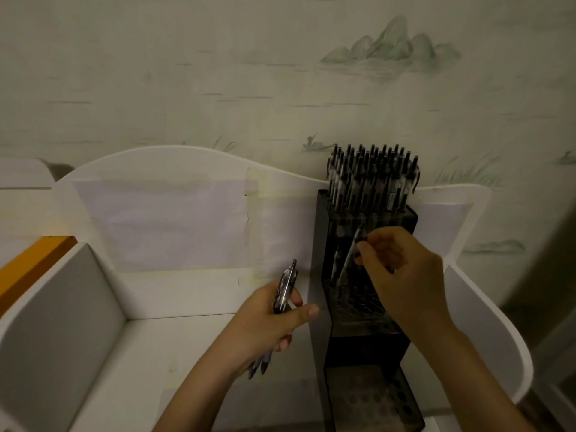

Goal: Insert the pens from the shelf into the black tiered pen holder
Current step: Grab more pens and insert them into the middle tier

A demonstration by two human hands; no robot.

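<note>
While the holder's (pixel 321 275) top tier is standing full, the right hand (pixel 402 275) is pinching a pen (pixel 350 255) into the middle tier; the left hand (pixel 268 322) is gripping spare pens (pixel 285 288). Lower holes are waiting empty.

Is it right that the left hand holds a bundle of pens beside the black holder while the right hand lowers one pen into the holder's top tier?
Not quite. In the head view the right hand is lowering its pen into the middle tier of the black holder; the top tier is already packed with pens. The rest stands: the left hand holds a bundle of pens beside it.
</note>
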